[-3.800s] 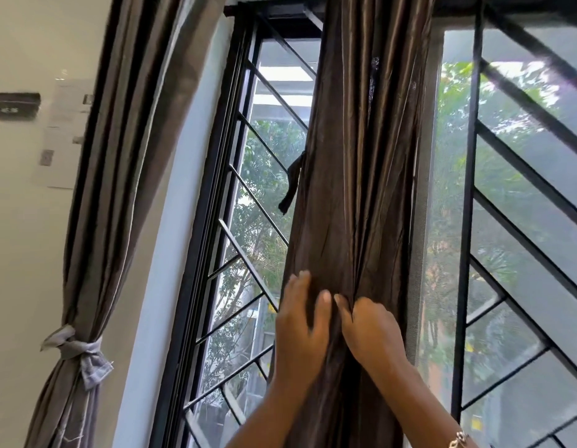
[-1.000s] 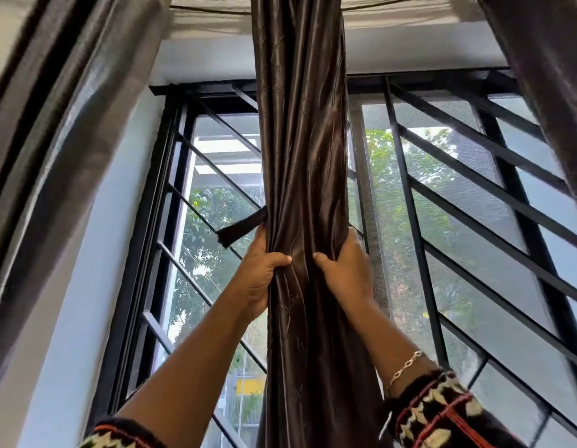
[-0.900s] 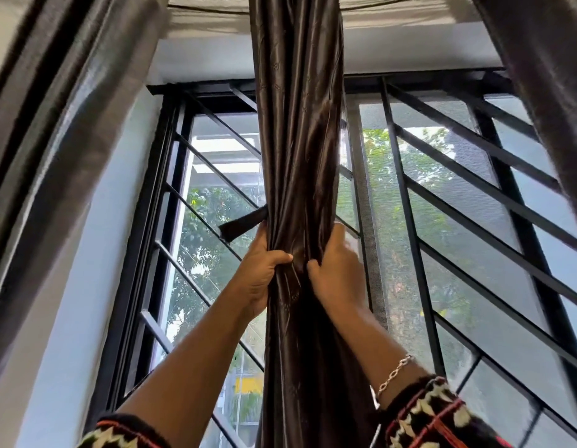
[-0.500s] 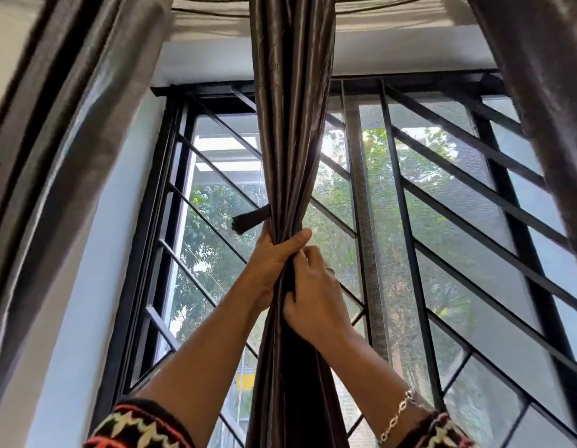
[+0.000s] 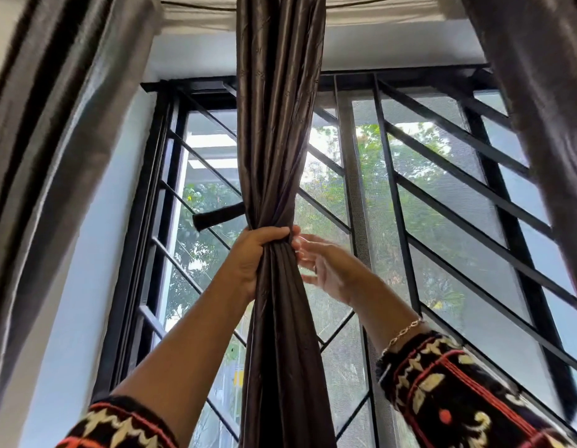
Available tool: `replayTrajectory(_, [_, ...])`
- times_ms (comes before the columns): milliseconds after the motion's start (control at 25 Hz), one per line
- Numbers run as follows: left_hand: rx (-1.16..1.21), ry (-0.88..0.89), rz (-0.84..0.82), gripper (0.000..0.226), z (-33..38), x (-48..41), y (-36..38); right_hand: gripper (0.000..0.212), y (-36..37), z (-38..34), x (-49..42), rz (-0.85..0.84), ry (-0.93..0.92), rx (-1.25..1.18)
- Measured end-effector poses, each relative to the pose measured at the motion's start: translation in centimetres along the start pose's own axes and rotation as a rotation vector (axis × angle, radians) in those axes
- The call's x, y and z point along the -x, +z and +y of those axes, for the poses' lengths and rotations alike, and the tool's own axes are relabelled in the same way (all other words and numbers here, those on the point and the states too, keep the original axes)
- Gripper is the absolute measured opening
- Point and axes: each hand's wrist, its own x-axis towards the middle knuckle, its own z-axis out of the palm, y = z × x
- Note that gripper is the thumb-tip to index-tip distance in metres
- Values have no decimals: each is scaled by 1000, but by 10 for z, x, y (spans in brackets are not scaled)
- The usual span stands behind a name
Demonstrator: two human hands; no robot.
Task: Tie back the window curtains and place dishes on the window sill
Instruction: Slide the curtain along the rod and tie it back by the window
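Observation:
A dark brown middle curtain [image 5: 277,124] hangs down the centre of the window, gathered into a narrow bundle. My left hand [image 5: 253,257] is wrapped around the bundle at its narrowest point and squeezes it tight. My right hand [image 5: 326,270] is just right of the bundle, fingers spread, fingertips near the fabric but not gripping it. A dark tie-back strap [image 5: 217,218] sticks out to the left from behind the curtain, just above my left hand. No dishes or window sill are in view.
A grey curtain [image 5: 54,140] hangs at the left edge and another dark curtain [image 5: 546,124] at the right. Behind them is a black window grille [image 5: 394,202] with slanted bars and mesh, trees beyond. A pale wall [image 5: 86,286] flanks the frame on the left.
My left hand has closed fully around the gathered curtain. My right hand has let go of the fabric and drawn off to the right with its fingers apart. The bundle is narrower.

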Motion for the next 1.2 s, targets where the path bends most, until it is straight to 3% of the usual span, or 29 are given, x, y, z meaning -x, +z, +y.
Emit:
replayTrajectory(160, [47,-71,-44,20,4,3,-2,5,6,6,2,-62,-12,-74])
replayTrajectory(240, [52,-73,-56,22,5,4,-4,8,1,3,6,-27,-19,-140])
replayTrajectory(440, [-79,87,-8,25,-1,4,-4,10,-26,-21,27,160,-55,-39])
replayTrajectory(560, [-119,226,88,21,-7,4,0,11,-33,-46,36,197,-117,-98])
replayTrajectory(680, [-477,424,282,29,-14,3,0,11,-26,-69,37,151,-150,-182])
replayTrajectory(840, [-1088,777,397,75,-22,8,-3,18,-6,-88,38,64,-138,-114])
replayTrajectory(1040, [-1415,742,359,85,-24,10,3,26,24,-89,43,22,-179,185])
replayTrajectory(1200, [-1461,663,331,79,-23,12,4,57,36,-83,44,15,-201,307])
